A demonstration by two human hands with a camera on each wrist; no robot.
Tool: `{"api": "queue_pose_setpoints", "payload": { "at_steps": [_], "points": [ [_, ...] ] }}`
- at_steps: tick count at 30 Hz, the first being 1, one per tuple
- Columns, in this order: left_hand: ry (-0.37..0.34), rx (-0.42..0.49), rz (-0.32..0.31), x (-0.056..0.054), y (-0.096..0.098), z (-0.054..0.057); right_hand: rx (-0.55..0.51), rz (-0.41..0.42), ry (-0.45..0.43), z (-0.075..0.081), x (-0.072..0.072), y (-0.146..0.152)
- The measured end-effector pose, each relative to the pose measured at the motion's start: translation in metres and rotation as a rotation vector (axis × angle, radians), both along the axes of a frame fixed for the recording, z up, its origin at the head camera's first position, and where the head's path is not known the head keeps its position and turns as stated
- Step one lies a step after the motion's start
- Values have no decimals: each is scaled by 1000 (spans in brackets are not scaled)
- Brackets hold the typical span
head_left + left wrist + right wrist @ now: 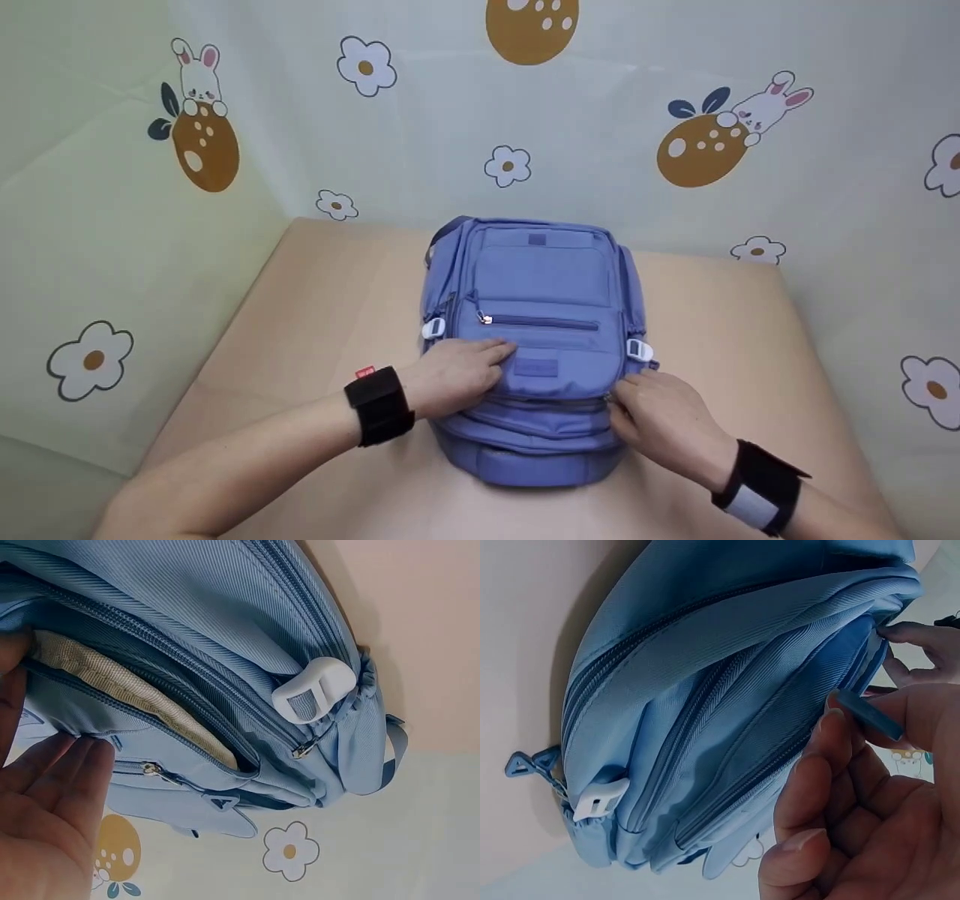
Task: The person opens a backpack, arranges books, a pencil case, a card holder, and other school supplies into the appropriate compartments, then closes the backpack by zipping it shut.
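A blue backpack [547, 277] lies with its front panel up and its base toward me. The front pocket [135, 694] gapes along its zipper, and a beige lining edge shows inside. My left hand [457, 371] holds this pocket's edge, its fingers lying on the front panel and its thumb at the opening, as the left wrist view shows. At the backpack's lower right side is my right hand [667, 412]. Its thumb and index finger pinch a blue zipper pull [870, 716] beside the pocket's zipper. The pocket's depth is hidden.
The backpack rests on a beige tabletop [322, 300]. Pale curtains [435, 135] printed with flowers and rabbits rise behind and beside it. White buckles [640, 349] sit on both sides of the bag. A second, shorter zipper [540, 322] crosses the front panel.
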State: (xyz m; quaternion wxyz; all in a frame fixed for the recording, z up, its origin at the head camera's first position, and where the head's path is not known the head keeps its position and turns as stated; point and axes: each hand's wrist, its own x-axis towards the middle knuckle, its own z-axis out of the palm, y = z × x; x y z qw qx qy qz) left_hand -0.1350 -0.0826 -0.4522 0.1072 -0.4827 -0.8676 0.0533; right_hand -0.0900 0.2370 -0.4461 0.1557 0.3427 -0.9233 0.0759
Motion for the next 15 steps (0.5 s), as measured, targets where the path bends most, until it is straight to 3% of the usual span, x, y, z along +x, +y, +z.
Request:
{"api": "queue_pose_setpoints", "payload": {
  "at_steps": [9, 15],
  "points": [
    [-34, 20, -1, 0, -3, 0, -32, 16, -43, -5, 7, -16],
    [11, 78, -12, 0, -1, -2, -43, 53, -72, -4, 8, -35]
  ]
}}
